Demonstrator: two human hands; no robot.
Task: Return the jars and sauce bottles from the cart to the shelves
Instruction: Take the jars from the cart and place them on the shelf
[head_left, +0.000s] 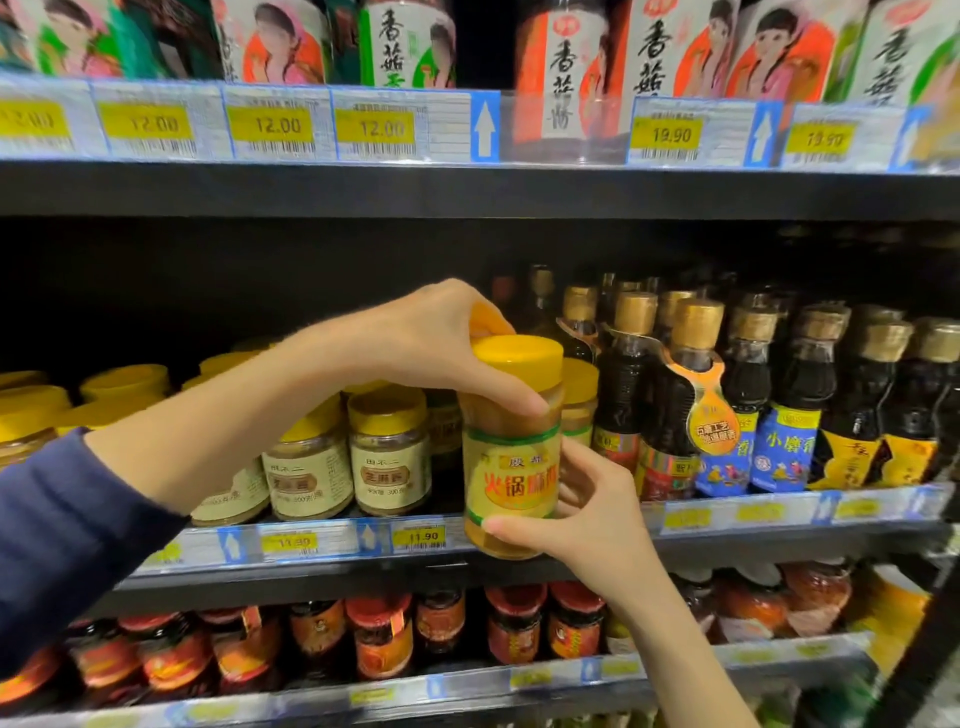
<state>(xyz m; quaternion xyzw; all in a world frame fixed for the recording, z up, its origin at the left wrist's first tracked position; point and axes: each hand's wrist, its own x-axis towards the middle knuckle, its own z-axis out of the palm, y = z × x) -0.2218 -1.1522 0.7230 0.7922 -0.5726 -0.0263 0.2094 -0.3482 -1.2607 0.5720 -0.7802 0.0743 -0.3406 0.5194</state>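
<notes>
A: Starting at your left: the gold-lidded jars (389, 447) stand packed at the front of the middle shelf (332, 571), and your sleeve (67, 519) and forearm pass right in front of them. Swing that elbow in and you could knock one off the lip, I'd say.

B: Agreed. Your left hand (447, 353) comes over the top, its grip curled round the yellow lid and shoulder of the yellow-lidded jar (511, 467). If that lid is at all loose, a hold from the lid alone may twist or slip, so don't let it carry the weight.

A: The jar itself is upright, in the air in front of the shelf edge, its base lower than the price strip (421, 535). Push it straight in from there and the base would likely catch the lip and tip the jar back towards you. Lift first.

B: Your right hand (587, 504) has its grip closed on the lower part, one digit across the front near the base, the rest round the far side. Those could get pinched against the matching jar (581, 395) standing just behind.

A: Furthest right, the dark sauce bottles (623, 405) crowd close, one with a hang tag (712, 415) sticking out. Brush those tall necks with your wrist and they may topple.
</notes>
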